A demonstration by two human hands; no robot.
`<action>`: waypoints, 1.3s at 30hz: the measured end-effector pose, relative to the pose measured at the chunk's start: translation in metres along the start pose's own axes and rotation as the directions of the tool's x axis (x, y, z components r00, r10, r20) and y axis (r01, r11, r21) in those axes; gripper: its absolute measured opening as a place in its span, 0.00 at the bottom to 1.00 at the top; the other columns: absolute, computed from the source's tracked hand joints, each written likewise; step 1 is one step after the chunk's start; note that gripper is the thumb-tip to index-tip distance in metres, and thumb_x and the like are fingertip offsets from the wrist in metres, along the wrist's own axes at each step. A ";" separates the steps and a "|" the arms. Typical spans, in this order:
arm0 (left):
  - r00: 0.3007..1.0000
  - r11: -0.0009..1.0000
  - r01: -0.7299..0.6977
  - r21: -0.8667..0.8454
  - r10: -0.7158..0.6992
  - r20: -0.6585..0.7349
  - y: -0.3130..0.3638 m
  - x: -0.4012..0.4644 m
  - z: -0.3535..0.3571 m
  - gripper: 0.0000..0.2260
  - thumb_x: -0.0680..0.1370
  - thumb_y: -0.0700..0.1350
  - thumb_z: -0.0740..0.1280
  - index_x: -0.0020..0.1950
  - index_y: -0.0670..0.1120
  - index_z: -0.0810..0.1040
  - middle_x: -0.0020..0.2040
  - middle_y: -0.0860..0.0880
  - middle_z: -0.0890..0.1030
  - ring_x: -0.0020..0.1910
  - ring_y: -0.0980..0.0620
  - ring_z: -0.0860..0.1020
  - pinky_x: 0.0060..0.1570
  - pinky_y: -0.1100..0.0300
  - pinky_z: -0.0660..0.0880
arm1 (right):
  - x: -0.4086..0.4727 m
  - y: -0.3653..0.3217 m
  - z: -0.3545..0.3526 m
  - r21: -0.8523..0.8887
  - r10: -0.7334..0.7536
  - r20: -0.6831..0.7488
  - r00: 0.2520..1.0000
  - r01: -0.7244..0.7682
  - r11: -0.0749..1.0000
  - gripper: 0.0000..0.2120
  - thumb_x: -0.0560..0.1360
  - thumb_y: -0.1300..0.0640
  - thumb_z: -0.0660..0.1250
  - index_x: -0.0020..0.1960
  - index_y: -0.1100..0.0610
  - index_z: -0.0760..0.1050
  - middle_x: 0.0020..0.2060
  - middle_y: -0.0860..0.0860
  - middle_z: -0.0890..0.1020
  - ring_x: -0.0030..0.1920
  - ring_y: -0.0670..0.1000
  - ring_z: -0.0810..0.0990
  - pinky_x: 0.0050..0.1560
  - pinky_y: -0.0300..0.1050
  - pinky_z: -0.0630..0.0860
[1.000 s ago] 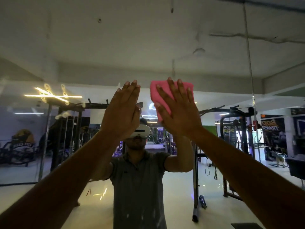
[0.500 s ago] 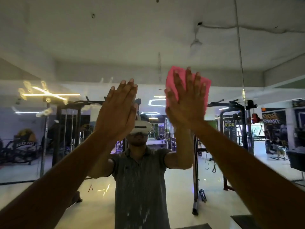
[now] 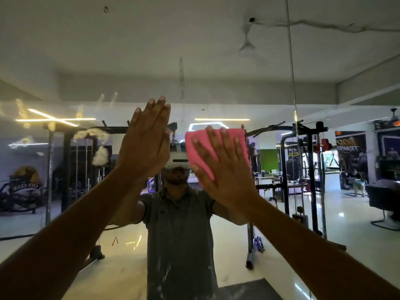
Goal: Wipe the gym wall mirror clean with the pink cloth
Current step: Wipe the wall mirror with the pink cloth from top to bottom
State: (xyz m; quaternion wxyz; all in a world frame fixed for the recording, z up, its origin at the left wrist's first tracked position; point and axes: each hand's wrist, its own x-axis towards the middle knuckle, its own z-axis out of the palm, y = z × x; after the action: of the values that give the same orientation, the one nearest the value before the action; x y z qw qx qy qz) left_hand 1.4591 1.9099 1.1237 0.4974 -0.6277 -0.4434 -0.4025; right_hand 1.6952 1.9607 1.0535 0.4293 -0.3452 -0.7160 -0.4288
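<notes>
Now | right hand (image 3: 225, 169) flat, fingers spread, pressing pink cloth (image 3: 207, 148) on mirror (image 3: 65, 61) | left hand (image 3: 147, 144) flat beside, apart

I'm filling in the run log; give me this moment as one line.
phase: wiping | right hand: flat, pressing pink cloth on mirror | left hand: flat, bare | white smears: upper left

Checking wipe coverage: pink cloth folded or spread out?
Folded: pink cloth is a compact thick pad with rounded top edge, under the flat right hand.
</notes>
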 end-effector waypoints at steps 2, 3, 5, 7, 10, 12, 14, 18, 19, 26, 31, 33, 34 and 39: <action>1.000 1.000 0.000 -0.004 0.000 0.007 0.000 -0.002 0.001 0.28 0.88 0.50 0.52 0.88 0.42 0.58 0.88 0.43 0.56 0.88 0.42 0.53 0.86 0.41 0.49 | -0.007 0.030 -0.003 -0.003 -0.006 -0.019 1.000 0.006 1.000 0.35 0.88 0.34 0.49 0.90 0.49 0.50 0.89 0.58 0.46 0.88 0.65 0.43 0.84 0.74 0.48; 1.000 1.000 -0.009 0.005 0.009 0.012 0.000 -0.003 0.002 0.28 0.88 0.51 0.52 0.88 0.42 0.58 0.88 0.43 0.57 0.88 0.42 0.53 0.86 0.41 0.49 | 0.004 0.044 -0.008 -0.007 0.064 -0.039 0.997 -0.064 0.998 0.36 0.88 0.34 0.48 0.90 0.49 0.51 0.89 0.59 0.47 0.88 0.65 0.44 0.84 0.75 0.48; 0.999 0.999 -0.032 0.025 0.031 0.012 0.002 -0.003 0.003 0.29 0.87 0.51 0.52 0.88 0.43 0.58 0.88 0.43 0.57 0.88 0.42 0.53 0.86 0.42 0.48 | 0.043 0.054 -0.014 0.017 0.260 -0.091 0.961 -0.259 0.966 0.36 0.87 0.33 0.45 0.90 0.48 0.48 0.89 0.59 0.46 0.88 0.67 0.44 0.85 0.74 0.45; 0.999 0.999 -0.035 0.026 0.034 0.006 0.005 -0.001 0.004 0.28 0.87 0.49 0.54 0.88 0.43 0.58 0.88 0.43 0.57 0.88 0.43 0.53 0.86 0.43 0.47 | 0.067 0.034 -0.016 0.018 0.316 -0.094 0.944 -0.315 0.949 0.35 0.88 0.33 0.44 0.90 0.46 0.44 0.89 0.59 0.45 0.88 0.67 0.43 0.85 0.73 0.45; 1.000 1.000 -0.017 0.025 0.017 -0.002 0.011 0.001 0.005 0.28 0.87 0.48 0.53 0.88 0.43 0.58 0.88 0.43 0.57 0.88 0.43 0.53 0.86 0.43 0.48 | 0.036 0.009 -0.004 -0.011 0.091 -0.042 0.995 -0.092 0.996 0.34 0.88 0.33 0.44 0.90 0.45 0.43 0.89 0.57 0.40 0.88 0.65 0.39 0.85 0.72 0.43; 1.000 1.000 -0.011 0.002 0.011 0.004 0.011 0.000 0.003 0.28 0.87 0.49 0.52 0.88 0.43 0.58 0.88 0.43 0.57 0.88 0.43 0.53 0.86 0.43 0.47 | -0.002 0.026 -0.001 0.018 -0.001 0.003 1.000 0.001 1.000 0.34 0.88 0.33 0.44 0.90 0.45 0.45 0.89 0.56 0.42 0.88 0.64 0.40 0.85 0.73 0.46; 1.000 1.000 -0.016 0.007 0.016 0.004 0.009 -0.002 0.004 0.28 0.88 0.51 0.50 0.88 0.43 0.58 0.88 0.44 0.57 0.88 0.43 0.53 0.86 0.42 0.49 | -0.002 0.055 -0.009 0.003 0.030 -0.012 0.999 -0.030 1.000 0.35 0.88 0.32 0.41 0.90 0.47 0.49 0.89 0.58 0.46 0.88 0.65 0.44 0.84 0.75 0.50; 0.999 1.000 -0.025 -0.012 0.025 -0.023 0.011 0.001 0.006 0.28 0.87 0.50 0.52 0.87 0.42 0.61 0.87 0.43 0.60 0.87 0.42 0.56 0.86 0.41 0.50 | 0.087 0.070 -0.032 0.023 0.278 -0.090 0.956 -0.277 0.961 0.37 0.85 0.30 0.38 0.90 0.45 0.46 0.89 0.58 0.45 0.88 0.66 0.44 0.85 0.74 0.47; 0.999 0.999 -0.009 -0.038 0.008 -0.039 0.013 0.002 0.005 0.27 0.87 0.48 0.53 0.87 0.43 0.62 0.87 0.43 0.60 0.87 0.43 0.56 0.86 0.43 0.49 | 0.101 0.058 -0.032 0.009 0.286 -0.105 0.953 -0.286 0.958 0.36 0.86 0.31 0.39 0.90 0.45 0.45 0.89 0.58 0.44 0.88 0.66 0.43 0.85 0.73 0.46; 0.997 0.998 0.001 -0.071 -0.007 -0.082 0.013 -0.004 0.006 0.27 0.87 0.48 0.55 0.86 0.43 0.63 0.87 0.44 0.62 0.87 0.44 0.57 0.85 0.37 0.56 | 0.000 0.057 -0.005 -0.028 -0.085 -0.075 0.994 0.083 0.996 0.33 0.88 0.35 0.49 0.89 0.48 0.56 0.89 0.58 0.49 0.89 0.64 0.44 0.86 0.70 0.41; 0.997 0.998 0.008 -0.062 -0.012 -0.070 0.015 -0.002 0.006 0.26 0.87 0.48 0.56 0.86 0.43 0.62 0.87 0.45 0.61 0.87 0.44 0.58 0.85 0.40 0.54 | 0.105 0.067 -0.028 0.004 0.243 -0.133 0.961 -0.244 0.970 0.37 0.85 0.30 0.36 0.90 0.44 0.45 0.89 0.57 0.45 0.88 0.64 0.43 0.85 0.71 0.45; 0.998 0.998 0.022 -0.065 -0.026 -0.058 0.014 -0.001 0.006 0.26 0.88 0.48 0.56 0.87 0.45 0.61 0.87 0.46 0.60 0.88 0.46 0.56 0.86 0.41 0.53 | 0.105 0.035 -0.023 -0.010 0.143 -0.127 0.981 -0.145 0.989 0.36 0.86 0.31 0.40 0.90 0.45 0.45 0.89 0.57 0.45 0.88 0.64 0.43 0.85 0.70 0.44; 0.998 0.998 0.029 -0.062 -0.032 -0.050 0.013 -0.002 0.007 0.27 0.88 0.49 0.55 0.87 0.46 0.60 0.87 0.47 0.59 0.88 0.48 0.55 0.86 0.41 0.53 | 0.087 0.023 -0.015 -0.013 0.036 -0.109 0.993 -0.038 0.999 0.36 0.87 0.32 0.42 0.90 0.46 0.47 0.89 0.57 0.45 0.88 0.64 0.43 0.85 0.70 0.44; 0.998 0.998 -0.008 -0.057 0.004 -0.063 0.005 -0.005 0.002 0.27 0.88 0.50 0.56 0.87 0.45 0.61 0.87 0.46 0.61 0.87 0.47 0.57 0.86 0.41 0.54 | 0.015 0.054 -0.005 -0.020 -0.011 -0.054 0.998 0.010 1.000 0.34 0.88 0.35 0.46 0.90 0.47 0.49 0.89 0.57 0.47 0.89 0.63 0.43 0.86 0.72 0.45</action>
State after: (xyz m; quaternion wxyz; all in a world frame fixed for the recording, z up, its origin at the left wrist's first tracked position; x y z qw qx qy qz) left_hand 1.4624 1.9102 1.1175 0.4942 -0.6299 -0.4140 -0.4331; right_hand 1.7370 1.9795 1.0853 0.4429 -0.3338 -0.7017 -0.4472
